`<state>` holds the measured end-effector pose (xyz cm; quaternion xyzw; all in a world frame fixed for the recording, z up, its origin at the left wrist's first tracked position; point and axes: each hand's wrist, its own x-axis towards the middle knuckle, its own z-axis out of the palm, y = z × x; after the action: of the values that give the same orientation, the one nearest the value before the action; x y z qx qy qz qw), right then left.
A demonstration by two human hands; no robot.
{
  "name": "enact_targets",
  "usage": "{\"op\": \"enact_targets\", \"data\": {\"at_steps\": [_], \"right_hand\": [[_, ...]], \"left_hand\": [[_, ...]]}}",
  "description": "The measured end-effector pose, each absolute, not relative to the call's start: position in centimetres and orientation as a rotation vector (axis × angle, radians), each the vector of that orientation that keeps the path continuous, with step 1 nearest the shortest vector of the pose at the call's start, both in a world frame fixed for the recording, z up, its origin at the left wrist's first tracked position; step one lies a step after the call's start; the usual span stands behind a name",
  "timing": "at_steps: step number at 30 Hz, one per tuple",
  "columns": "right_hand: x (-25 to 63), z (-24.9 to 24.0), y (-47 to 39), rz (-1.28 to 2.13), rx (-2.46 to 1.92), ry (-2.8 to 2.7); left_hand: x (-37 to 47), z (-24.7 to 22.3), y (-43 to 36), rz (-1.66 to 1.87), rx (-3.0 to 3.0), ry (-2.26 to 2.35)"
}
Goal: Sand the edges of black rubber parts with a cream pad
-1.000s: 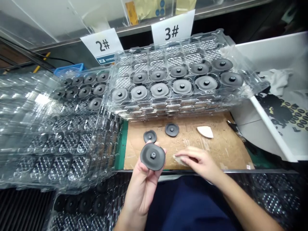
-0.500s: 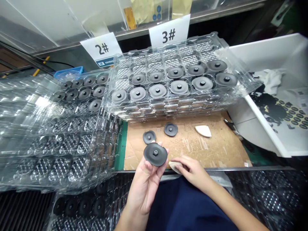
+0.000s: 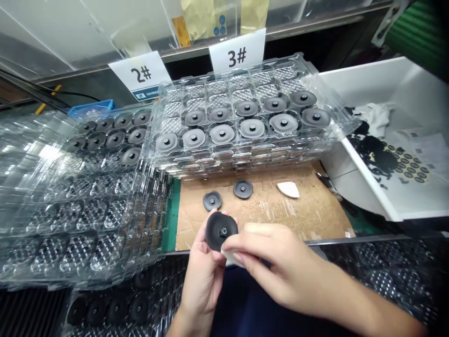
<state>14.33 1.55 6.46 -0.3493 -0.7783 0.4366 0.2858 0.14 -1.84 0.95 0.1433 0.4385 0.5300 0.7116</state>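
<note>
My left hand (image 3: 205, 276) grips a dark, rounded disc (image 3: 218, 229) with a small raised hub on its face, tilted toward me. Pinched in my right hand (image 3: 277, 262) is a white pad (image 3: 233, 256), held against the lower right of the disc. Most of that pad is hidden by my fingers. Beyond my hands, a cardboard sheet (image 3: 266, 213) carries a smaller-looking dark disc (image 3: 212, 201), another dark disc (image 3: 243, 189) and a white wedge-shaped pad (image 3: 288, 189).
Stacked clear plastic trays (image 3: 242, 150) behind the cardboard hold several discs. More clear trays (image 3: 70, 206) stand at the left. A white bin (image 3: 372, 187) at the right contains black pieces and a sticker sheet (image 3: 412, 164). Signs read 2# (image 3: 140, 75) and 3# (image 3: 237, 56).
My right hand has lifted the white pad from the cardboard's front edge up to the disc. My left hand has turned the disc slightly, still gripping it. The view has shifted a little.
</note>
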Motion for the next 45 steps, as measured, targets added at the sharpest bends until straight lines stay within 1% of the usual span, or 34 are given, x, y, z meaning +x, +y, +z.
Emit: {"op": "enact_targets", "data": {"at_steps": [4,5,7,9,10,12,14,16,19,21,24,28,30,32,34,35,38,40,43,45], "right_hand": [[14.1,6.1,2.3,1.071,-0.884,-2.007],[14.3,5.8,2.2,1.120,-0.872,-1.980],[14.9,4.6,1.9,1.347,-0.855,-2.016],[15.9,3.1,1.4,1.519,-0.953,-2.052],[16.4,2.4,1.3,1.537,-1.048,-2.027],[17.1,1.7,1.1,1.479,-1.234,-1.891],[17.2,2.3,1.2,1.420,-1.271,-1.772],[16.6,3.9,1.5,1.315,-1.179,-1.757],[15.6,6.1,2.7,1.133,-0.967,-1.914],[15.4,6.0,3.5,1.210,-0.892,-2.065],[16.0,2.6,3.9,1.462,-1.025,-2.126],[17.4,-4.1,3.0,1.384,-1.352,-2.011],[17.9,-5.3,2.5,1.351,-1.417,-1.978],[18.0,-4.1,2.4,1.302,-1.482,-1.918],[17.5,-1.3,2.8,1.198,-1.486,-1.814],[17.0,0.3,3.1,1.128,-1.414,-1.783],[15.6,3.8,4.1,0.938,-0.936,-1.883],[15.0,4.5,4.4,0.867,-0.838,-2.037],[14.9,4.5,4.2,0.798,-1.066,-2.093],[14.8,4.2,4.0,0.822,-1.002,-2.047]], "left_hand": [[-0.2,1.2,-1.5,1.212,0.353,0.988],[-0.4,1.5,-1.3,1.223,0.356,0.988],[-1.0,2.1,-0.8,1.250,0.350,0.982],[-1.6,2.8,-0.2,1.287,0.345,0.973],[-1.8,3.0,0.0,1.301,0.350,0.965],[-1.9,3.2,0.4,1.290,0.361,0.952],[-1.7,3.1,0.6,1.258,0.369,0.944],[-1.4,2.7,0.5,1.247,0.367,0.936],[-1.2,2.0,0.2,1.236,0.358,0.936],[-1.4,1.6,0.1,1.217,0.337,0.942],[-2.0,1.3,0.0,1.218,0.271,0.939],[-2.3,1.2,0.1,1.232,0.199,0.931],[-2.1,1.2,0.1,1.200,0.189,0.910],[-1.8,1.2,0.0,1.171,0.197,0.898],[-1.4,1.4,-0.1,1.159,0.215,0.909],[-1.1,1.6,-0.2,1.155,0.231,0.914],[-0.6,1.8,-0.5,1.137,0.272,0.922],[-0.6,1.8,-0.8,1.127,0.270,0.921],[-0.8,1.4,-1.2,1.132,0.243,0.918],[-0.7,1.2,-1.3,1.143,0.234,0.931]]}}
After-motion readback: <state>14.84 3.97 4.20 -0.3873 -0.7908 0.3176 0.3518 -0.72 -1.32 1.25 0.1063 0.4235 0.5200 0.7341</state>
